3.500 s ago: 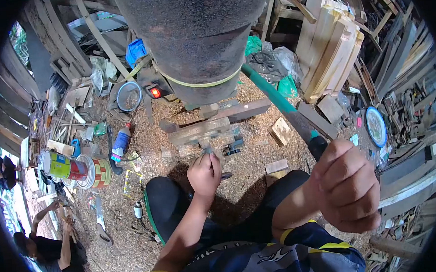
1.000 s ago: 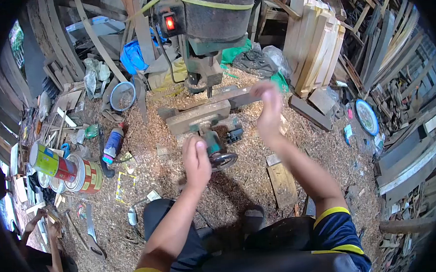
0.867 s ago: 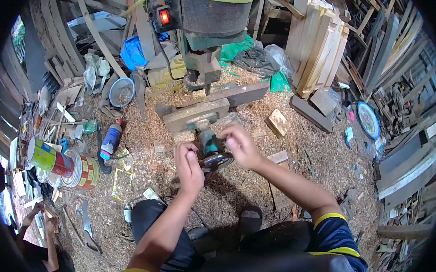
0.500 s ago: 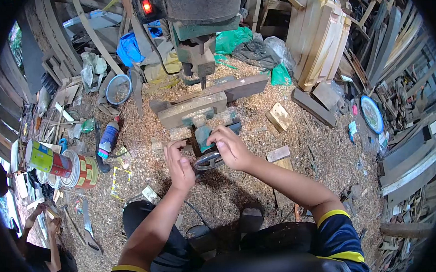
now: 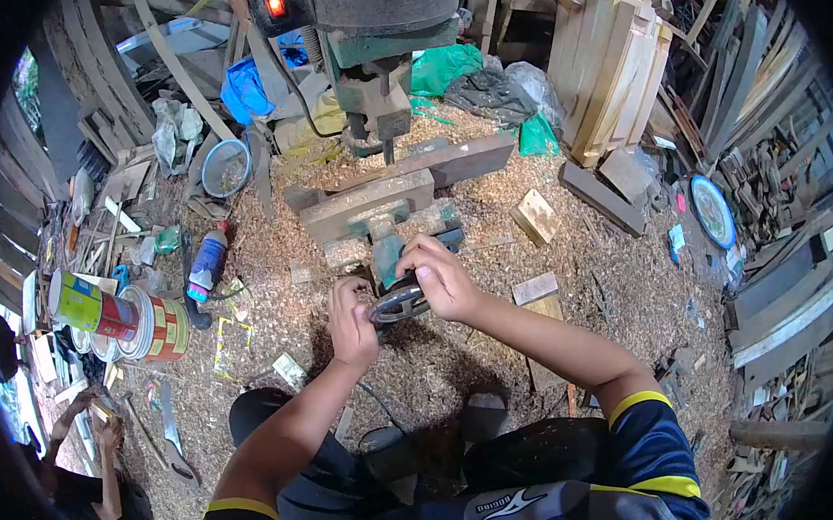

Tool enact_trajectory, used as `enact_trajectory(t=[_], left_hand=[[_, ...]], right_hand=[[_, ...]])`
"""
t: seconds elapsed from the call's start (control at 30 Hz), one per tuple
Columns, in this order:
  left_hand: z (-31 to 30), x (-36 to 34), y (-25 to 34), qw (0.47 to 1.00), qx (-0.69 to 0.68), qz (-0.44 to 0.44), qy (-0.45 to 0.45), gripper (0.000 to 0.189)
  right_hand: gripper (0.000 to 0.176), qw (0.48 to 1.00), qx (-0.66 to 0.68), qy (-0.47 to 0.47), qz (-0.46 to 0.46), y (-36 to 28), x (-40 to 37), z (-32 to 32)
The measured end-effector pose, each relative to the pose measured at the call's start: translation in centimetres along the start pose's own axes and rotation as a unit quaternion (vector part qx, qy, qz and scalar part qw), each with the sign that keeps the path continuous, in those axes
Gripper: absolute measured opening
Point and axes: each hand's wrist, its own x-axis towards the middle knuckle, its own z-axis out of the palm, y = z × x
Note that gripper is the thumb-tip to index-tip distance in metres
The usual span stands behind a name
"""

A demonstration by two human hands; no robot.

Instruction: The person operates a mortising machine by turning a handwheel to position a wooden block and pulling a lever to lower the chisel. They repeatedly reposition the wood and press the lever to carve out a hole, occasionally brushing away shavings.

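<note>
A dark metal handwheel (image 5: pixel 402 305) sits at the front of the machine's green vise (image 5: pixel 387 257). My left hand (image 5: pixel 352 322) is closed at the wheel's left rim, fingers curled and thumb against the edge. On the right side of the rim, my right hand (image 5: pixel 442 279) is closed, its fingers bent over and partly hidden. Past the wheel, a wooden block (image 5: pixel 369 209) lies in the vise in front of a longer dark board (image 5: pixel 473 165). Above them hangs the machine's chisel bit (image 5: pixel 388 152), apart from the block.
A red switch (image 5: pixel 274 2) glows on the machine. Wood shavings cover the ground. Paint buckets (image 5: pixel 161 328), a bottle (image 5: pixel 208 263) and a handsaw (image 5: pixel 173 433) lie left. Stacked timber (image 5: pixel 618 66) and a loose block (image 5: pixel 535 216) are right. Another person's hands (image 5: pixel 100 418) hold a small piece lower left.
Both my hands have shifted slightly down and to the right at the handwheel. The block and the chisel bit look the same relative to each other.
</note>
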Motion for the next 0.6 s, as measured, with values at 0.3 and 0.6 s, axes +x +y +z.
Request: enact_trajectory(t=[0.3, 0.6], left_hand=[[0.0, 0.0, 0.5, 0.999, -0.051, -0.006, 0.006, 0.05], [0.4, 0.0, 0.4, 0.999, -0.029, 0.014, 0.043, 0.047]], right_hand=[[0.033, 0.999, 0.031, 0.007, 0.01, -0.1, 0.0, 0.0], [0.034, 1.0, 0.025, 0.01, -0.003, -0.1, 0.0, 0.2]])
